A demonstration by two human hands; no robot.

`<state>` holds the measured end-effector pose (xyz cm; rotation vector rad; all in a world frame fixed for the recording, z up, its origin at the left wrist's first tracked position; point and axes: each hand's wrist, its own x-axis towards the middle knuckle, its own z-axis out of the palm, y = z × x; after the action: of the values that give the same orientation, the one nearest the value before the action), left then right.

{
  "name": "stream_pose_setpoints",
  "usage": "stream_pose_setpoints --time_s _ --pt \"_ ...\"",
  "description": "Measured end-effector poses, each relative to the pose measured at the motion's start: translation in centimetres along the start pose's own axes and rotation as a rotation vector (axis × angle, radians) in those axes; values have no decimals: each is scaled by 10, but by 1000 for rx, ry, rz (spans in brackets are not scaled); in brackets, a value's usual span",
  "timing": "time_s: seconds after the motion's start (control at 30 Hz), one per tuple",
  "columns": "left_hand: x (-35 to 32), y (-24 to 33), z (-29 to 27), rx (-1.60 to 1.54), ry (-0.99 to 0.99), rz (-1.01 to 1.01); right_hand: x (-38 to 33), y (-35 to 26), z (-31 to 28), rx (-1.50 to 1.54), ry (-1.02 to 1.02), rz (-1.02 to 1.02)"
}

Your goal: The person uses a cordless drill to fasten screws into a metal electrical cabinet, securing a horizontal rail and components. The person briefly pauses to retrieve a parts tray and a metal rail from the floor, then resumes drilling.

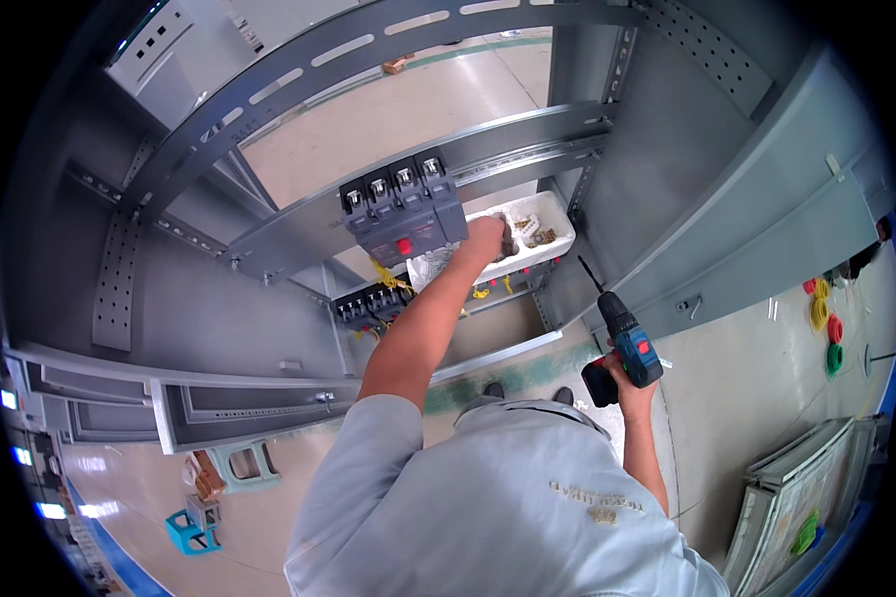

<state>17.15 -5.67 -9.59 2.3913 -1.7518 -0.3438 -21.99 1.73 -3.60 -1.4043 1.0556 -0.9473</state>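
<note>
My right hand point(632, 383) is wrapped round the grip of a blue and black cordless drill point(627, 343). Its long bit points up and left, toward the cabinet's inner right side. My left hand point(484, 239) reaches into a white foam tray point(560, 243) of small hardware, over a pile of dark fasteners point(509, 242); the fingers are mostly hidden, so their grip cannot be made out. Brass-coloured small parts point(541, 238) lie in the tray's right part. Left of this hand, a dark grey circuit breaker point(405, 211) with a red button is on a cabinet crossbar.
The grey metal cabinet frame point(528, 129) surrounds my arms, with a panel point(757, 229) at the right. Lower down sit more breakers point(368, 303) with yellow tags point(390, 279). Stools point(244, 468) stand at left, coloured tape rolls point(834, 328) and stacked panels point(786, 497) at right.
</note>
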Motion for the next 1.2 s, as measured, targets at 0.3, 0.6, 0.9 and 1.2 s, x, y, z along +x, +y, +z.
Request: stream_pose_setpoints --time_s 0.3,0.6,0.9,1.2 --pt "-3 2 -9 46 -55 4 2 14 8 2 -87 19" --pt "-11 17 -27 -122 124 -41 -3 -2 22 15 -73 43" --pt "-108 50 -48 -1747 -159 88 -18 -44 25 193 -200 143" --pt "-149 42 -74 -1873 -268 214 -31 -51 -2 210 -348 98"
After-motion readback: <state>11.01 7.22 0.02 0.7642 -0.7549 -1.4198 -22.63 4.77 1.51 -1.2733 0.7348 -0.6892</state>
